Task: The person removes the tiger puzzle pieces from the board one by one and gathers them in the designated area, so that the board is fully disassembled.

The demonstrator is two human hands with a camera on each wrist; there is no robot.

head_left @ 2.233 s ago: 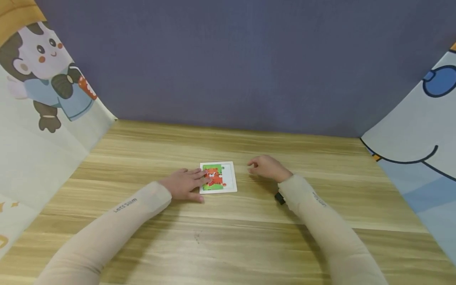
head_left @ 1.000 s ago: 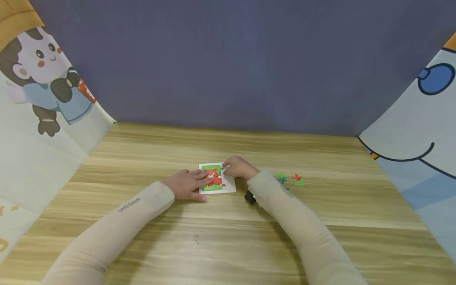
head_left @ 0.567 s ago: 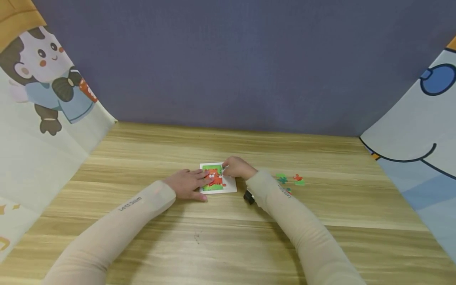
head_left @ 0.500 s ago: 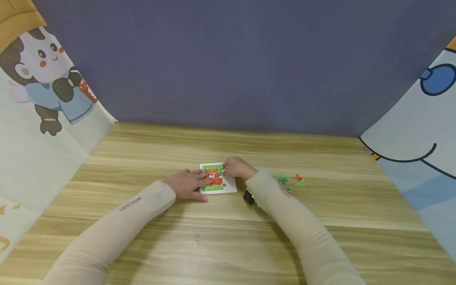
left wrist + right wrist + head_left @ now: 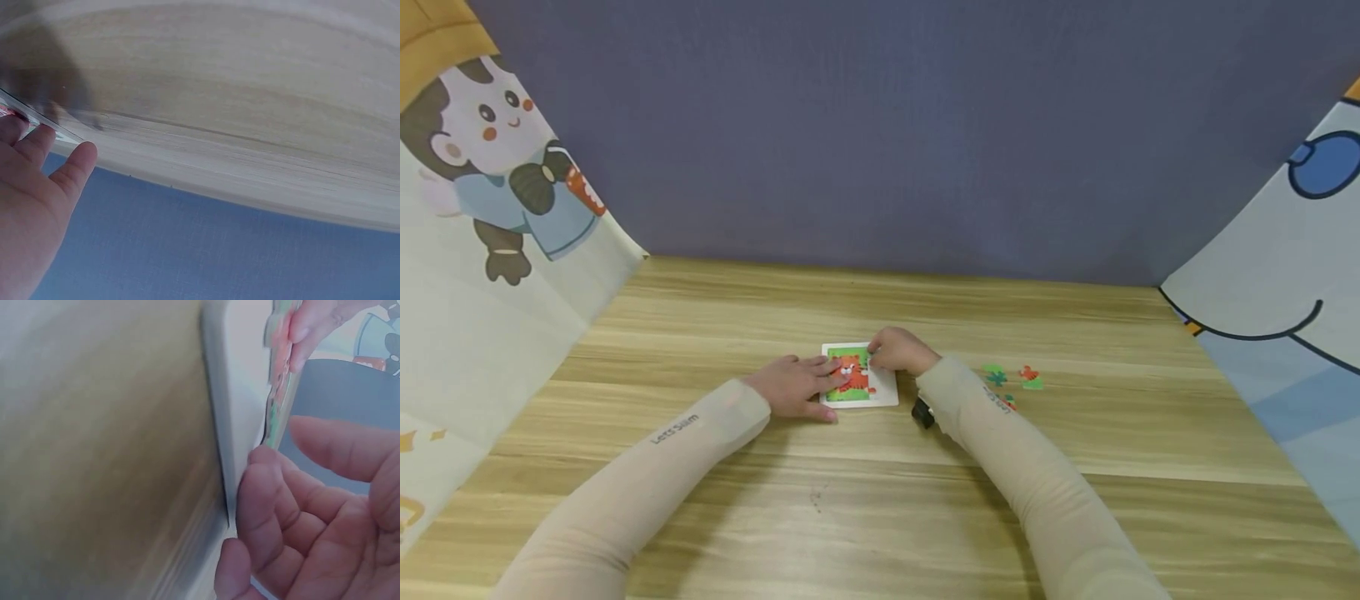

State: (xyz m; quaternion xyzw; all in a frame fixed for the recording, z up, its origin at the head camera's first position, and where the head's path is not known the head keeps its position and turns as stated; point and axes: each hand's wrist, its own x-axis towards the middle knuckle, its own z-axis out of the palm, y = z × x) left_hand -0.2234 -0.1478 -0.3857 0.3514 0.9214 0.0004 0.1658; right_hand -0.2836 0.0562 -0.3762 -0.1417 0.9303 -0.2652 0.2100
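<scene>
Currently, from my remote station, I see the left hand [image 5: 793,387] resting, fingers straight, on the white tiger-puzzle tray [image 5: 886,390] on the wooden table [image 5: 820,533]. At its far right corner the right hand [image 5: 904,353] bends its fingers; I can't tell whether they pinch a piece.
</scene>
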